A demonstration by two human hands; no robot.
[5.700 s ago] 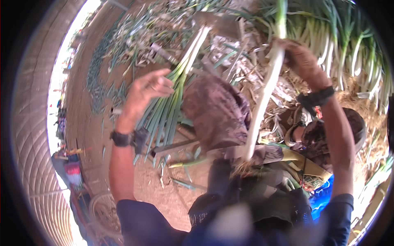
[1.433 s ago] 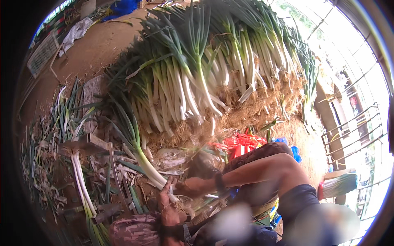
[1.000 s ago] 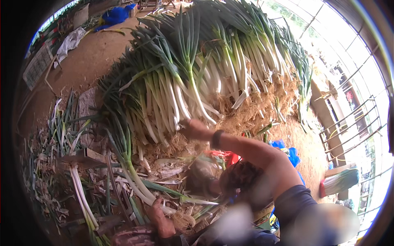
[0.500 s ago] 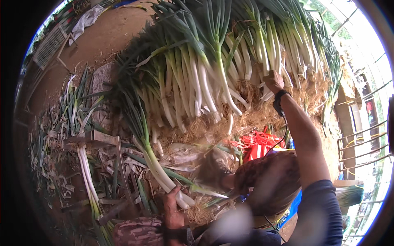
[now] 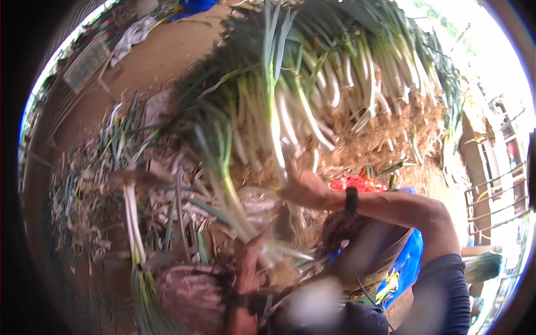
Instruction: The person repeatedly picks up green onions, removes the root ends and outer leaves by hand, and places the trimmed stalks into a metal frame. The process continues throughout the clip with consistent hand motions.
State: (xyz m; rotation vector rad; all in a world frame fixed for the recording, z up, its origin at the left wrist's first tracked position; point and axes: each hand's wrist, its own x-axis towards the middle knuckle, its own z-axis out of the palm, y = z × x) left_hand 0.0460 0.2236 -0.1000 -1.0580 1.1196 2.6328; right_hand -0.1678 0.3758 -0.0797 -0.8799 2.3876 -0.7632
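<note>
My left hand (image 5: 251,262), low in the middle, is closed around the white lower ends of a small bunch of green onions (image 5: 231,198); their green tops slant up to the left. My right hand (image 5: 304,187) grips a long green onion (image 5: 273,120) near its root end, its leaves pointing up and away. That stalk stands in front of the big heap of green onions (image 5: 363,72), whose pale stalks and straw-coloured roots face me. Motion blurs both hands somewhat, and the right fingertips are partly hidden.
On the left, several green onions (image 5: 133,223) lie across a small wooden stand (image 5: 139,177). Peeled leaves and scraps (image 5: 84,206) cover the ground there. Red plastic ties (image 5: 357,182) and a blue sheet (image 5: 410,251) are by my right knee. Metal bars (image 5: 497,195) line the right side.
My right hand has come back from the heap, down and to the left, and now has a green onion in it. My left hand still holds its bunch, slightly further right in view.
</note>
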